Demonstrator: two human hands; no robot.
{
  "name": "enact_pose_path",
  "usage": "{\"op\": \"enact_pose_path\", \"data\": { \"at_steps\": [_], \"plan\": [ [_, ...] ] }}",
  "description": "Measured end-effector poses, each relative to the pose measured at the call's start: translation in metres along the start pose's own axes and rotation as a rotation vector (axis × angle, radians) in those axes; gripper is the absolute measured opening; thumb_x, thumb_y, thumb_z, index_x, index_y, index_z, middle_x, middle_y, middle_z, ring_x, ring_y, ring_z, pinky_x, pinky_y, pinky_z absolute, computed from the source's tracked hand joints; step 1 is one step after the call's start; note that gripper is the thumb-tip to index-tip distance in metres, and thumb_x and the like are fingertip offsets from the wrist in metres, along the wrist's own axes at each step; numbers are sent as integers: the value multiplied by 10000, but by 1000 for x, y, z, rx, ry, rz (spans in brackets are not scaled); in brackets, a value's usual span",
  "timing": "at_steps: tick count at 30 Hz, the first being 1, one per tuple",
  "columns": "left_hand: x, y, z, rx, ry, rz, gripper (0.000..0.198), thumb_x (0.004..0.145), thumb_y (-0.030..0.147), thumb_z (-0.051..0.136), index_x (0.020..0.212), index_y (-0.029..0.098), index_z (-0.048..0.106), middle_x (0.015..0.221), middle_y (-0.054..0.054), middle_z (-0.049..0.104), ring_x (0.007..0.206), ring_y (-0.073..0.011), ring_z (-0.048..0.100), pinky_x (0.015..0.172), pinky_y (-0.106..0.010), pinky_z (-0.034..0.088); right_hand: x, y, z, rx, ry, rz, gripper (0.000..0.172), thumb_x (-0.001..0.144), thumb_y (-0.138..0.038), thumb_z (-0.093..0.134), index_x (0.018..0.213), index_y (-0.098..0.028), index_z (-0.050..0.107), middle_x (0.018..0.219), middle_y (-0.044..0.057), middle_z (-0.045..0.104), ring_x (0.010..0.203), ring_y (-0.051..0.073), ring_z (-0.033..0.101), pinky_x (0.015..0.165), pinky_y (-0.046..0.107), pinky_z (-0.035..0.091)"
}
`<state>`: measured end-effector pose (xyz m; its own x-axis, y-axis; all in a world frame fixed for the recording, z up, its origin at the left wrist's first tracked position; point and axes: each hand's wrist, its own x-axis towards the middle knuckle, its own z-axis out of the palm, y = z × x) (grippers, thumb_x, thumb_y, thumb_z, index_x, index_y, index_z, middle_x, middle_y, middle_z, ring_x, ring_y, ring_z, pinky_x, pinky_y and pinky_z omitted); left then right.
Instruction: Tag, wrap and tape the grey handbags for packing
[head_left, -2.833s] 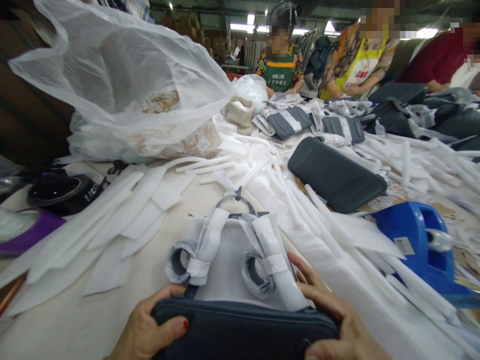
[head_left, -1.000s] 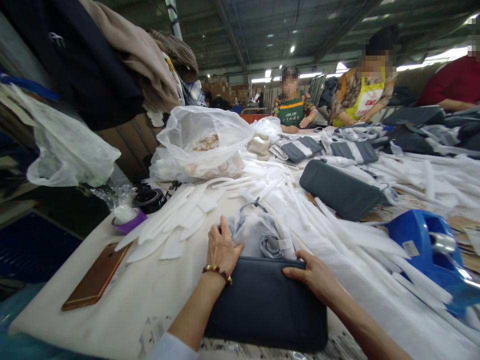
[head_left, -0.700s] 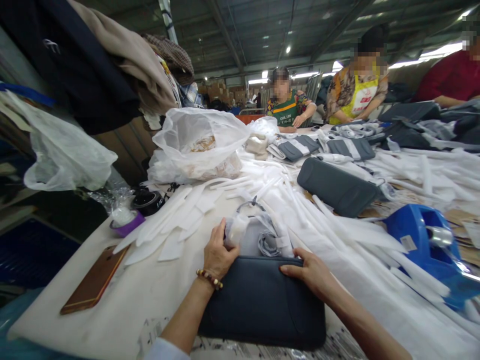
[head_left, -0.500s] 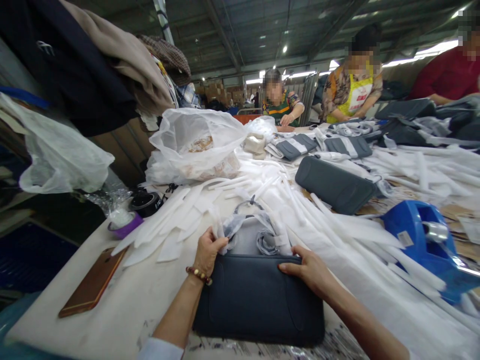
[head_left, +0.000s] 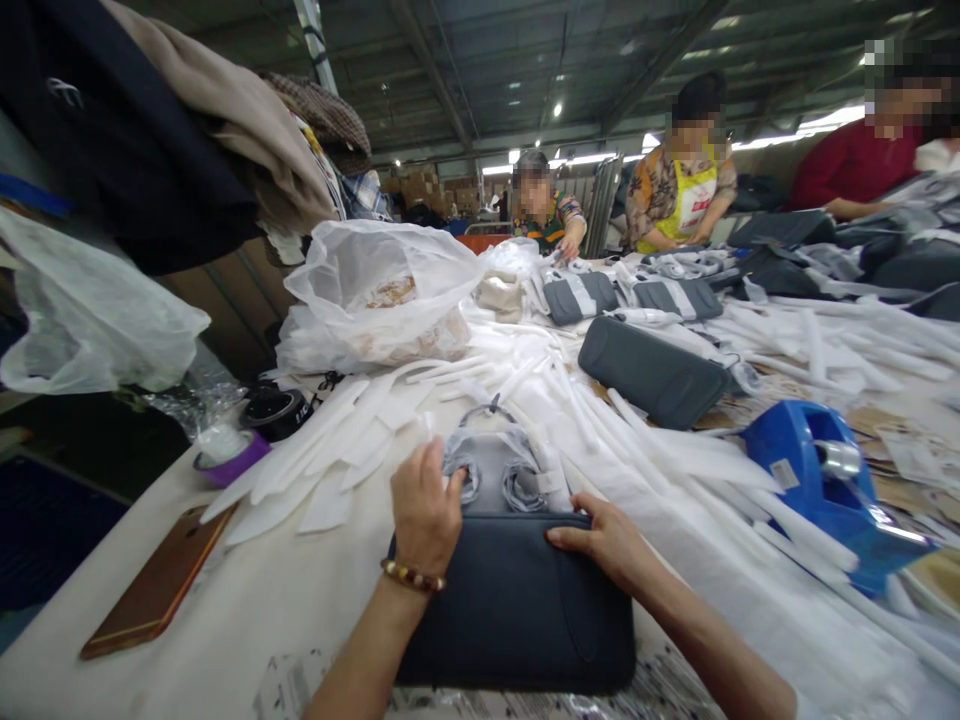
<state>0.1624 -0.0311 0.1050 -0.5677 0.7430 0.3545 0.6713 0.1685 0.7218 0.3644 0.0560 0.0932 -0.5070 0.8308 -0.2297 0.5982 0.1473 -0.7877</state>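
Both coils (head_left: 523, 488) sit wrapped, the bag (head_left: 517, 610) bare near the table (head_left: 247, 590)'s front edge; your right hand (head_left: 607, 540) grips it, your left hand (head_left: 426, 505), grip unclear, at one coil.

The right fingers (head_left: 596, 508) hold the dark bag (head_left: 517, 610).

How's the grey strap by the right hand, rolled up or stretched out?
Rolled up: the grey strap makes a round coil beyond the dark bag.

The head view faces forward, down across the table (head_left: 232, 620).
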Motion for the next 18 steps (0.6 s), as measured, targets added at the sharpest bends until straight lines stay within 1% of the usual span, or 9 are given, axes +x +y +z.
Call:
{"op": "enact_pose_path", "data": {
  "at_steps": [2,3,4,6,9,12,15,17,18],
  "plan": [
    [-9,15,12,169,-218,202,233,856,248,437,1052,157,524,1123,-138,545,1134,-249,480,1028,-406,317,0,0,0,10,-6,0,183,651,-317,651,758,-185,582,625,-24,566,655,186,537,557,256,318],
    [-12,21,20,224,-309,248,189,861,237,442,1010,162,531,1053,-120,570,1051,-233,533,970,-376,383,0,0,1,10,-3,2,191,650,-321,653,758,-185,575,620,-25,559,652,185,533,554,255,317],
    [-13,25,28,250,-355,242,162,859,234,461,987,158,525,1011,-112,576,987,-225,561,908,-358,430,-1,0,1,8,1,3,202,648,-325,655,764,-183,570,625,-24,556,654,184,529,555,255,317],
    [-11,30,41,279,-325,145,194,858,241,481,1013,125,487,1021,-139,559,942,-238,579,820,-357,470,-1,1,1,14,8,2,233,643,-333,661,790,-181,564,646,-21,558,662,183,526,558,254,319],
    [-4,30,53,334,-293,23,239,873,229,461,1066,92,435,1065,-181,556,966,-261,592,788,-363,470,-1,3,-1,36,-15,-3,255,650,-343,654,825,-180,566,662,-22,563,659,176,521,552,250,317],
    [0,27,56,382,-358,-33,151,895,244,418,967,124,476,897,-136,635,821,-271,647,673,-346,472,2,4,-5,28,-82,-39,272,669,-398,640,815,-179,570,672,-18,562,664,171,513,553,248,317],
    [0,25,57,425,-396,-77,158,916,261,383,940,141,483,761,-101,657,717,-271,662,588,-322,446,9,1,-8,-89,-90,-76,314,720,-490,577,722,-177,552,661,1,545,651,169,492,551,258,294],
    [-2,25,58,443,-404,-89,161,923,266,380,959,144,479,748,-95,664,717,-264,665,576,-307,434,15,-3,-7,-144,-34,-60,338,730,-504,561,624,-187,514,615,1,515,613,159,459,543,266,260],
    [-3,25,59,450,-407,-90,164,927,270,377,964,147,478,751,-92,668,722,-260,666,574,-301,430,18,-5,-6,-126,-4,-37,344,708,-494,590,576,-193,490,584,-5,496,590,152,437,536,269,240]
  ]
}}
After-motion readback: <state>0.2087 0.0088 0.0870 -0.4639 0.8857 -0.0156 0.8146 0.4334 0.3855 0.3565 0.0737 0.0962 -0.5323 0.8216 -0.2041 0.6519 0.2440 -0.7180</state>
